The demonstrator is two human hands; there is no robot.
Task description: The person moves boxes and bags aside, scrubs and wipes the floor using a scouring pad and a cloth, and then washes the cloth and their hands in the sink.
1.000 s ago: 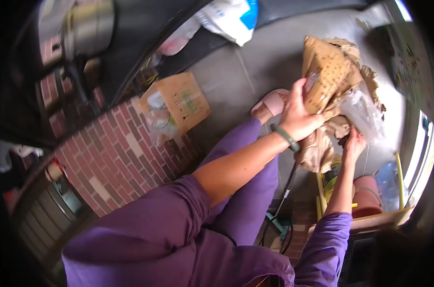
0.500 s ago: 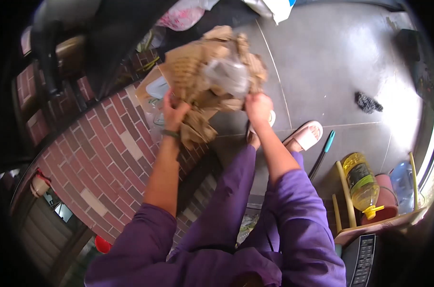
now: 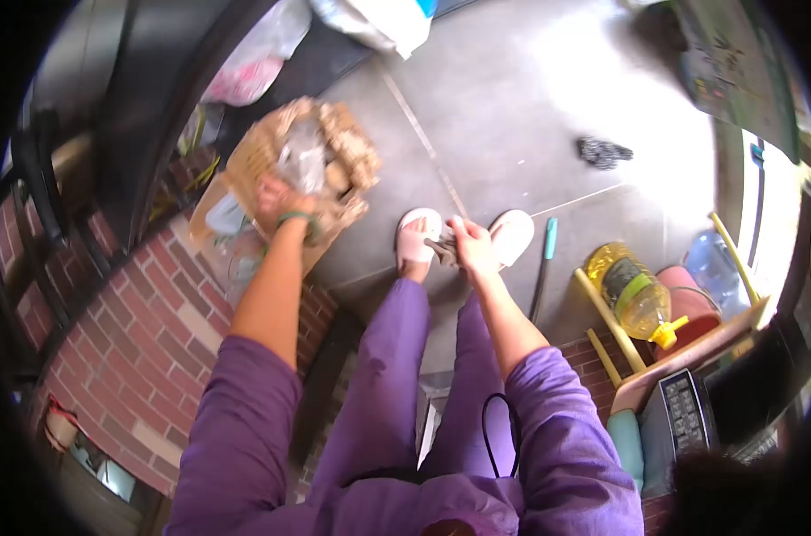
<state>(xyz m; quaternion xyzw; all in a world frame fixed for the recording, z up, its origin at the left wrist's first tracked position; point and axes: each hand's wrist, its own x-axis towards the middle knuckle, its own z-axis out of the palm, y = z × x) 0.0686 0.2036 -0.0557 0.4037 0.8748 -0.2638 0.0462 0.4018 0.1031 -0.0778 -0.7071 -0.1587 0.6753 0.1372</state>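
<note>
A cardboard box [image 3: 245,161] filled with crumpled brown packing paper [image 3: 352,147] and a clear plastic bag [image 3: 304,161] stands at the upper left. My left hand [image 3: 280,198] reaches over its near side, against the paper; its fingers are blurred, so their grip does not show. A green band circles that wrist. Away from the box, above the slippers [image 3: 514,234], my right hand [image 3: 473,243] is closed on a small crumpled grey-brown scrap [image 3: 444,251], which looks like paper.
Brick-patterned surface [image 3: 146,344] lies left. On the grey tiled floor [image 3: 477,107] are a black crumpled bag [image 3: 604,153] and a teal-tipped handle [image 3: 550,239]. At right, a wooden rack [image 3: 633,384] holds an oil bottle [image 3: 629,290] and a pink bucket [image 3: 691,308].
My right hand has left the brown paper and come down towards my feet with a small scrap. My left hand has moved onto the box's contents. The view has shifted.
</note>
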